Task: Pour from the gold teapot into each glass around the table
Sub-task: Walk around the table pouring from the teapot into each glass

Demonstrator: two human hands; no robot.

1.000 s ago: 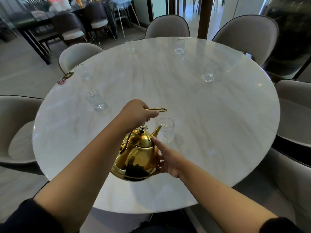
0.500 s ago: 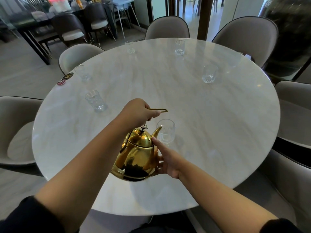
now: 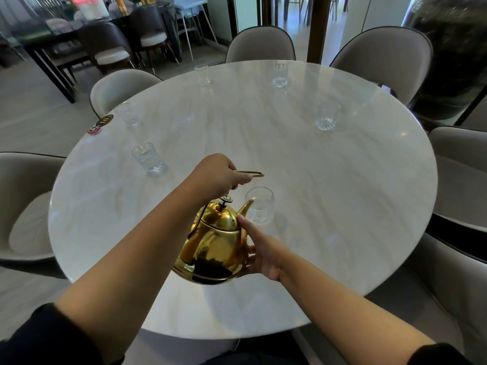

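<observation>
The gold teapot hangs above the near part of the round marble table, tilted forward. My left hand is shut on its thin top handle. My right hand presses flat against the pot's right side and lid. The spout tip rests at the rim of the nearest clear glass. Other clear glasses stand around the table: near left, left edge, far left, far middle, right.
Grey upholstered chairs ring the table, such as one at the left and one at the far right. Two round coasters lie at the table's left edge. A dark dining set stands at the back left.
The teapot is slightly less tipped and its spout stays at the glass rim. Both hands keep their hold with almost no movement.
</observation>
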